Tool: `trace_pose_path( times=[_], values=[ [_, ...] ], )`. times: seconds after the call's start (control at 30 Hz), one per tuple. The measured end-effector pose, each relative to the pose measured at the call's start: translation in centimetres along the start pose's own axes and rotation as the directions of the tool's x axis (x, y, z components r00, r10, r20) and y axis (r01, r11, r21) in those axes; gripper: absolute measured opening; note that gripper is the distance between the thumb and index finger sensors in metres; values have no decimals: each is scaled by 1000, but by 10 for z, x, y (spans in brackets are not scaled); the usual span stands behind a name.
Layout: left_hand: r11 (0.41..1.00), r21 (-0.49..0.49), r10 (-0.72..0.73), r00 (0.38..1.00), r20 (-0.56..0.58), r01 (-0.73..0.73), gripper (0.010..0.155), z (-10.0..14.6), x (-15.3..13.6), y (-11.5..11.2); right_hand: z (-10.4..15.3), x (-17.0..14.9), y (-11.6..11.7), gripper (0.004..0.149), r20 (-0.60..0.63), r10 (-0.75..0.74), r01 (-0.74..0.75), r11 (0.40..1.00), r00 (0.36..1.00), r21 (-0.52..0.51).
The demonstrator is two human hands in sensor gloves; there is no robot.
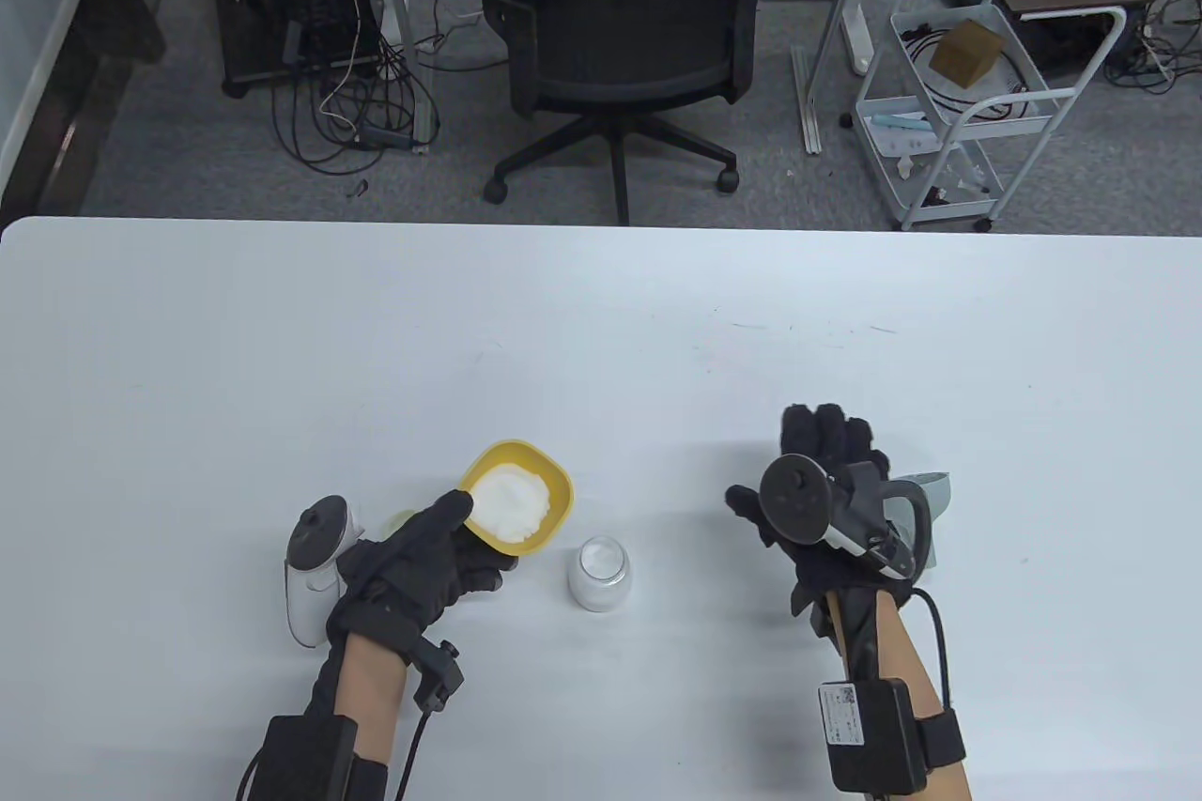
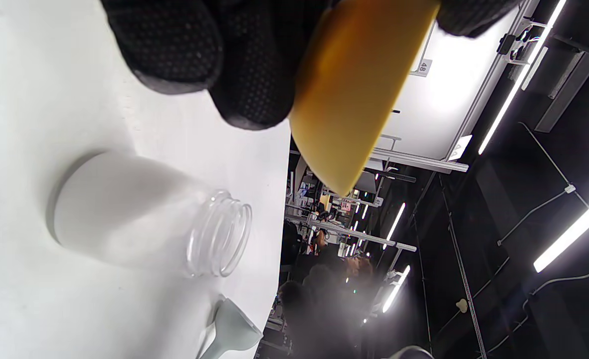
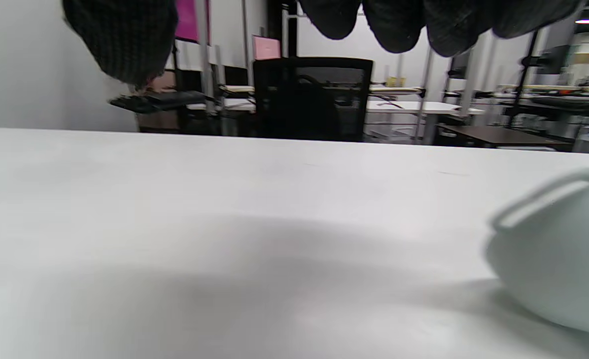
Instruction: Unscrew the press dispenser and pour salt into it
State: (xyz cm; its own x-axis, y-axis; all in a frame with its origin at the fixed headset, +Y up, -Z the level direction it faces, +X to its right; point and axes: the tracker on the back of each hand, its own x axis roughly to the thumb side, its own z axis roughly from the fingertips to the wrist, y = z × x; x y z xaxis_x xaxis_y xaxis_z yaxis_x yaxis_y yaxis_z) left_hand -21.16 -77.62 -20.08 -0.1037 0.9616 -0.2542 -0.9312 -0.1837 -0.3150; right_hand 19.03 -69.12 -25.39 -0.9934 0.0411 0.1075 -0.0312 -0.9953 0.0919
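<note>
Table view | left hand [image 1: 413,571] holds salt bowl [image 1: 554,484] (lidless jar [image 1: 599,574] beside) | right hand [image 1: 826,500] fingers spread, empty

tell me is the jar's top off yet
Off. The jar stands on the table with its threaded mouth bare; the left hand holds the yellow bowl beside it.

The right hand [image 1: 826,500] and its tracker cover most of the pale grey-green dispenser top [image 1: 925,500] on the table view; the right wrist view shows it blurred and cut by the right edge. The left hand [image 1: 427,557] hides the yellow bowl's [image 1: 549,477] near rim and most of a pale green object [image 1: 402,520].
</note>
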Motion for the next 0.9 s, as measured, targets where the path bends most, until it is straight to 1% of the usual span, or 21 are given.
trace_pose_path(
  times=[0.1,0.17,0.23,0.37,0.6,0.63,0.73,0.8,0.87,0.9],
  values=[
    [1000,6,-1,1000,1,1,91,0,-1,1,-4,-25,8,108,-149,50,-44,998,988,40],
    [1000,16,-1,1000,2,1,91,0,-1,1,-6,-37,13,109,-220,75,-65,996,973,54],
    [1000,18,-1,1000,2,1,91,-1,-1,1,-9,-45,18,111,-266,113,-95,992,957,80],
    [1000,22,-3,1000,-1,3,91,-1,-2,1,-17,-60,28,114,-368,210,-150,972,906,183],
    [999,33,-9,1000,-7,9,91,-1,-3,0,-27,-70,42,114,-431,211,-103,960,877,260],
    [999,37,-9,1000,-6,9,91,-1,-3,1,-29,-70,43,114,-433,245,-139,955,867,262],
    [998,56,-12,1000,-3,12,91,0,-3,2,-32,-68,49,112,-448,279,-166,947,849,275],
    [998,64,-6,1000,-3,6,91,1,-4,2,-34,-65,55,110,-471,322,-218,940,821,264],
    [998,63,1,1000,-1,-1,91,1,-4,3,-35,-62,61,105,-491,393,-306,919,778,249],
    [998,64,2,1000,0,-2,91,1,-4,3,-35,-62,62,104,-494,405,-323,914,769,247]
  ],
)
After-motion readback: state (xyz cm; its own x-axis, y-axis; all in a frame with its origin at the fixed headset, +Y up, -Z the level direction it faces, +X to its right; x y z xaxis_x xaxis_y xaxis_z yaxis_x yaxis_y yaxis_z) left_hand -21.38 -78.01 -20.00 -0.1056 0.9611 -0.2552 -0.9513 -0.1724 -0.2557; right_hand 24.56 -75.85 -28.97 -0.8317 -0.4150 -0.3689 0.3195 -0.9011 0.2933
